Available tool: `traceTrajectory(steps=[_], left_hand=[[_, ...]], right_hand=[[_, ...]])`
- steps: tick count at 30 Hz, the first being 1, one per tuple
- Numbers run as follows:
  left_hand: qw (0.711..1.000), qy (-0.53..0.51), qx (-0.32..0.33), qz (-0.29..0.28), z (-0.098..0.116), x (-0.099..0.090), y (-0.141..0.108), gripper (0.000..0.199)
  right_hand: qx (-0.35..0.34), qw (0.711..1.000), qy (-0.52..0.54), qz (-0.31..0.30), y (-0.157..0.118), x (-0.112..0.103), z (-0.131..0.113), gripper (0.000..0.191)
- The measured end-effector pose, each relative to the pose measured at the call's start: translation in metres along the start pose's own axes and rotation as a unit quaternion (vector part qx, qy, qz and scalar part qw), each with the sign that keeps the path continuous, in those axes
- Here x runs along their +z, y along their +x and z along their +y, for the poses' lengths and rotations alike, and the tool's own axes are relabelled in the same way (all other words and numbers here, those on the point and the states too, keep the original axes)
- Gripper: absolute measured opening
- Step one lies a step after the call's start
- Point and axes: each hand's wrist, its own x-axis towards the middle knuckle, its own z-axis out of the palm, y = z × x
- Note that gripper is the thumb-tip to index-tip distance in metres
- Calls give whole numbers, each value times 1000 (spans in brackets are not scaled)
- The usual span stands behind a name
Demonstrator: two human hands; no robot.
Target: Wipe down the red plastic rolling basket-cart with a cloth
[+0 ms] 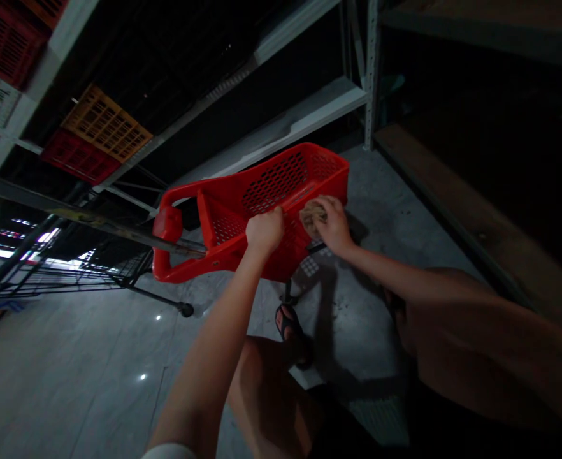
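Left hand (263, 233): closed around the rim (285, 207) of a red perforated plastic shopping trolley (274, 185), which stands at 12 o'clock in view. Right hand (332, 224): curled narrow, holding a crumpled tan cloth (312, 217) against that rim. Trolley likely light and stiff, though thin-walled (the rim and the red end handle (166, 224) look like the firmest holds). Orange crate (106, 124) on steel shelving (304, 108) toward 11 o'clock; sandalled foot (288, 325) at 6 o'clock.
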Motion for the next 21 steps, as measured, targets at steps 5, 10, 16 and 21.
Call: traceTrajectory(steps=[5,10,16,21], left_hand=[[999,10,-27,24,4,2,5,43],[998,11,-44,37,8,8,0,41],[996,-2,-58,62,14,14,-8,43],[996,-6,-71,57,13,12,-3,44]], right_hand=[[59,997,11,56,34,-1,19,34],[153,964,-45,211,98,-30,60,34],[190,974,67,106,52,2,33,39],[166,963,190,-97,-66,51,-17,27]])
